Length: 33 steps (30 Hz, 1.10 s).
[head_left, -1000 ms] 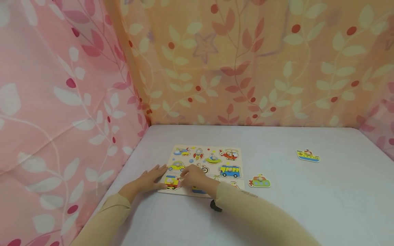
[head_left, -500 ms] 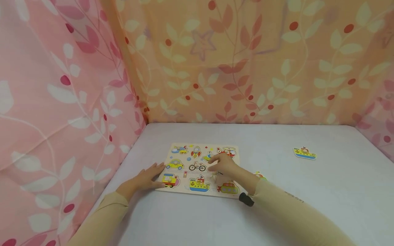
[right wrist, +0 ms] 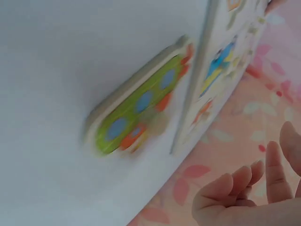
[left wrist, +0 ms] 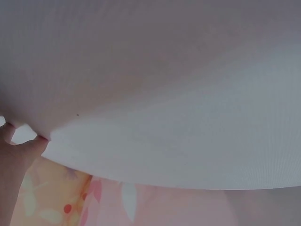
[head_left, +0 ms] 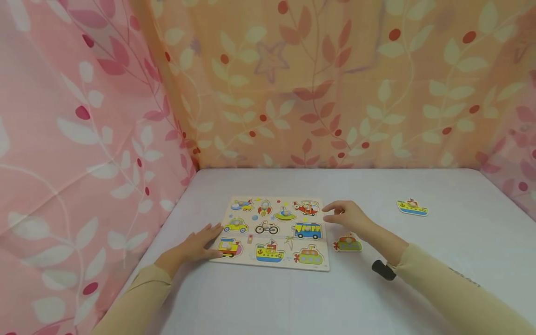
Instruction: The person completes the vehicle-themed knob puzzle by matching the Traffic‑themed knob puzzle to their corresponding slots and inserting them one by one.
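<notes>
A pale puzzle board point(head_left: 249, 251) with vehicle pictures lies on the white table. My left hand point(head_left: 194, 244) rests at its left edge, fingers spread beside the car point(head_left: 236, 225) and the train point(head_left: 228, 248). In the left wrist view only part of that hand point(left wrist: 19, 155) shows. My right hand point(head_left: 345, 215) is off the board's right edge, fingers loosely bent with nothing between them. Just below it lies a loose green submarine piece point(head_left: 348, 244) with a knob; the right wrist view shows this submarine point(right wrist: 141, 103) close up, blurred.
A loose yellow and blue ship piece point(head_left: 412, 207) lies farther right on the table point(head_left: 268, 302). Pink and orange leaf-print curtains point(head_left: 268, 93) stand along the left and back. A black object point(head_left: 383, 270) sits at my right cuff.
My right hand has moved right, from over the board's lower left across to beyond its right edge, uncovering the bicycle, ship and bus pictures. My left hand stays at the left edge.
</notes>
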### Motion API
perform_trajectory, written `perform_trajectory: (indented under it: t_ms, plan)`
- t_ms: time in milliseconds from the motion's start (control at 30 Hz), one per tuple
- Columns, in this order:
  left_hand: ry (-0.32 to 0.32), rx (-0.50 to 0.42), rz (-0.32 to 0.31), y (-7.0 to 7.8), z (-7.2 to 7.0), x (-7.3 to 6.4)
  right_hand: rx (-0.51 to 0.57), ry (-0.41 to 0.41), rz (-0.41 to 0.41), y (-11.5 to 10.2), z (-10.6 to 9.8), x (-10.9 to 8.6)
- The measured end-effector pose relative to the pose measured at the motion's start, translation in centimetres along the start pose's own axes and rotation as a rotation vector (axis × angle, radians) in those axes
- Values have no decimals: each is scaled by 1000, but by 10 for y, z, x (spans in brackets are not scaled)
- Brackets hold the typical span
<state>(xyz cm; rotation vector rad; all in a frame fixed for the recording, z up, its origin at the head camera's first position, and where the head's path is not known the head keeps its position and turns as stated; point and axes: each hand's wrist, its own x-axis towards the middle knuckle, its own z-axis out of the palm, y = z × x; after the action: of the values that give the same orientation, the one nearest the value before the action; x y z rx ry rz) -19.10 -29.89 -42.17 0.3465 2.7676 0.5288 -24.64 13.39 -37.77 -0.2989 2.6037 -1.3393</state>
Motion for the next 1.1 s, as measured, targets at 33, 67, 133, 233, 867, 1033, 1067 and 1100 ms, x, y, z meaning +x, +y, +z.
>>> perform_trajectory:
  t_ms: [33, 67, 133, 233, 867, 1033, 1067, 1100]
  plan:
    - [1, -1, 2, 1, 0, -1, -10, 4, -3, 3, -4, -1]
    - [2, -2, 4, 1, -1, -1, -14, 3, -8, 7, -7, -2]
    - [5, -2, 6, 2, -2, -1, -17, 1, -8, 14, -14, -3]
    - [7, -7, 10, 2, -2, -1, -29, 2, 6, 23, -22, -2]
    - [-3, -54, 7, -2, 3, -8, -90, 15, -22, 64, -74, -19]
    - [-11, -59, 6, 1, 0, -7, -149, 60, -66, 72, -98, -22]
    - [-11, -58, 6, 1, 0, -6, -161, 71, -74, 75, -103, -22]
    - [-11, -58, 9, 1, -1, -6, -171, 78, -79, 79, -107, -22]
